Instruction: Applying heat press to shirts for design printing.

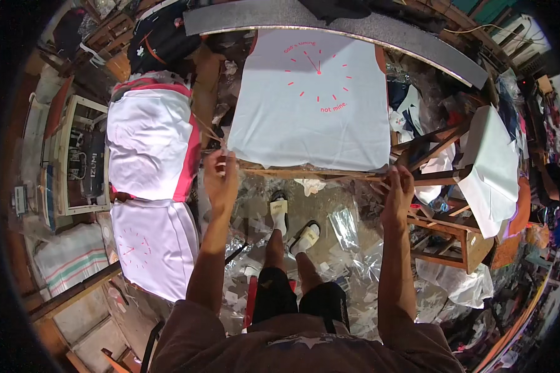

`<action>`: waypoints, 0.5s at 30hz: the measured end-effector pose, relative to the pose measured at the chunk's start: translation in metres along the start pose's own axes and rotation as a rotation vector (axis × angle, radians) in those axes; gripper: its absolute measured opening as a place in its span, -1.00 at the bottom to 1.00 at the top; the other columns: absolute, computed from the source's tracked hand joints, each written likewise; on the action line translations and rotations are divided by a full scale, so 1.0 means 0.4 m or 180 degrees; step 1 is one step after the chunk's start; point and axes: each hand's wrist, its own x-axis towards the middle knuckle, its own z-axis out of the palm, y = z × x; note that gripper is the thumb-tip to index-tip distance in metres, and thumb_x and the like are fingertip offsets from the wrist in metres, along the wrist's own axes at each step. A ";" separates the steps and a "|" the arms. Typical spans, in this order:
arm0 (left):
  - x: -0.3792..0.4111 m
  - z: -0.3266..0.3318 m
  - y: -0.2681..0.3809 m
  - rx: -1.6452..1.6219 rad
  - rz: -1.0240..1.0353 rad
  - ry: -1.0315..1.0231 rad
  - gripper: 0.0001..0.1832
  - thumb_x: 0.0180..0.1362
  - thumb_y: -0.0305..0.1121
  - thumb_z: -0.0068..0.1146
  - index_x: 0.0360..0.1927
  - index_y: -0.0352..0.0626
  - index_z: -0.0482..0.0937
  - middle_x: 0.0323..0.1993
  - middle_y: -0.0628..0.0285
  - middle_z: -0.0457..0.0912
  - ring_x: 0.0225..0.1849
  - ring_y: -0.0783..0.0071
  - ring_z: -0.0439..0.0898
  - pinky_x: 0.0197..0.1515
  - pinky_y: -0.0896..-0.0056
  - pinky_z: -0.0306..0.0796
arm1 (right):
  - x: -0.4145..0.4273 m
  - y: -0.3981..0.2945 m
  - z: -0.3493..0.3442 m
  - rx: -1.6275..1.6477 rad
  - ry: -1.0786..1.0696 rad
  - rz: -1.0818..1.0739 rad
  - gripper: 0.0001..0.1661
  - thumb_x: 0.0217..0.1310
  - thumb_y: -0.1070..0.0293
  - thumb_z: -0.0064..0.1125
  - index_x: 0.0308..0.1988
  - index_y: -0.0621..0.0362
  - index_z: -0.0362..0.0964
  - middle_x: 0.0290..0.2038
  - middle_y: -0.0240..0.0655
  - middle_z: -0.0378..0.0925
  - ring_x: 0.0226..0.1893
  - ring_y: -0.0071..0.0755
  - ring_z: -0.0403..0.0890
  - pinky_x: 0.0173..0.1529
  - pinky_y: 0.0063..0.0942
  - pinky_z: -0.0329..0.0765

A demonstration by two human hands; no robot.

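A white fabric panel with a red clock-like print and lettering lies spread on a flat support in front of me, its far end under a long grey metal bar. My left hand is at the panel's near left corner, fingers bent together; whether cloth is between them cannot be told. My right hand is at the near right corner, thumb and fingers close together, their grip also unclear. To the left lie a stack of white and red fabric pieces and a white printed piece.
A wooden stand with white cloth draped over it is at the right. A framed case with a motor stands at the far left. Clear plastic wrap and scraps litter the floor around my feet.
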 end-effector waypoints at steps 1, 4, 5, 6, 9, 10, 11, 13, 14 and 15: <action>0.010 0.002 0.020 0.0020 0.0200 0.0102 -0.66 0.22 -0.17 0.25 -0.16 -0.25 0.51 -0.33 0.20 0.59 -0.32 0.44 0.55 -0.26 0.35 0.46 | 0.003 -0.017 0.015 -0.0602 0.0185 -0.0519 -0.62 0.33 0.25 0.14 0.06 0.17 0.36 -0.12 -0.32 0.50 -0.18 -0.42 0.54 -0.08 -0.40 0.54; 0.036 0.016 0.079 0.0985 0.1110 0.0323 -0.49 0.20 -0.19 0.23 0.11 -0.29 0.42 -0.01 -0.03 0.51 0.05 0.09 0.48 0.13 0.04 0.34 | 0.031 -0.069 0.083 -0.2052 0.0265 -0.1631 -0.41 0.37 0.09 0.07 0.23 0.21 0.25 0.15 -0.13 0.38 0.10 -0.19 0.45 0.18 -0.26 0.40; 0.059 0.041 0.094 0.1182 0.1531 0.0034 -0.42 0.21 -0.15 0.18 0.19 -0.29 0.37 0.13 -0.10 0.42 0.19 0.00 0.37 0.25 -0.01 0.21 | 0.046 -0.080 0.109 -0.2808 0.0210 -0.2330 -0.32 0.39 0.02 0.04 0.30 0.22 0.18 0.27 -0.04 0.28 0.23 -0.08 0.36 0.31 -0.21 0.29; 0.077 0.065 0.106 0.1362 0.1973 -0.0235 -0.36 0.21 -0.11 0.14 0.26 -0.29 0.33 0.26 -0.16 0.32 0.33 -0.09 0.25 0.37 -0.05 0.08 | 0.062 -0.085 0.136 -0.3350 -0.0115 -0.2457 -0.29 0.41 -0.02 -0.05 0.35 0.17 0.12 0.34 -0.04 0.17 0.33 -0.03 0.22 0.38 -0.11 0.12; 0.087 0.124 0.113 0.2254 0.2424 -0.0695 -0.26 0.25 -0.01 0.03 0.37 -0.29 0.21 0.38 -0.17 0.19 0.42 -0.07 0.15 0.45 -0.05 -0.05 | 0.102 -0.071 0.189 -0.4415 -0.0549 -0.2849 -0.28 0.44 -0.08 -0.19 0.41 0.06 0.06 0.44 -0.08 0.02 0.45 0.03 0.02 0.44 0.09 -0.11; 0.085 0.128 0.109 0.2654 0.2371 -0.1009 -0.25 0.27 0.03 -0.04 0.39 -0.26 0.20 0.42 -0.16 0.13 0.46 -0.05 0.08 0.48 -0.07 -0.15 | 0.109 -0.060 0.193 -0.5102 -0.0886 -0.2890 -0.30 0.45 -0.09 -0.26 0.42 0.00 0.05 0.47 -0.12 -0.03 0.47 0.05 -0.04 0.44 0.19 -0.17; 0.081 0.127 0.106 0.2479 0.2572 -0.0806 -0.25 0.27 0.03 -0.04 0.39 -0.26 0.20 0.42 -0.16 0.13 0.46 -0.05 0.08 0.48 -0.07 -0.15 | 0.113 -0.050 0.191 -0.5047 -0.0703 -0.2958 -0.30 0.45 -0.09 -0.26 0.42 0.00 0.05 0.47 -0.12 -0.03 0.47 0.05 -0.04 0.44 0.19 -0.17; 0.075 0.112 0.105 0.2408 0.2477 -0.0882 -0.28 0.28 0.00 -0.04 0.39 -0.25 0.21 0.42 -0.13 0.15 0.47 -0.03 0.08 0.48 -0.10 -0.17 | 0.105 -0.038 0.166 -0.4884 -0.0802 -0.2817 -0.31 0.45 -0.11 -0.34 0.44 -0.12 0.01 0.50 -0.21 -0.12 0.50 0.02 -0.14 0.41 0.33 -0.27; 0.066 0.097 0.108 0.2362 0.2449 -0.0956 -0.28 0.27 -0.03 -0.01 0.39 -0.23 0.21 0.43 -0.10 0.13 0.48 -0.02 0.05 0.48 -0.10 -0.18 | 0.091 -0.037 0.148 -0.4991 -0.0682 -0.2930 -0.30 0.45 -0.08 -0.34 0.46 -0.13 -0.05 0.50 -0.21 -0.11 0.49 0.03 -0.12 0.42 0.29 -0.24; 0.055 0.084 0.114 0.2425 0.2454 -0.0927 -0.29 0.26 -0.05 0.00 0.39 -0.22 0.21 0.44 -0.08 0.13 0.48 -0.01 0.05 0.48 -0.09 -0.17 | 0.074 -0.045 0.122 -0.4968 -0.0782 -0.2745 -0.28 0.43 -0.10 -0.29 0.46 -0.14 -0.05 0.50 -0.22 -0.12 0.49 0.03 -0.11 0.41 0.33 -0.19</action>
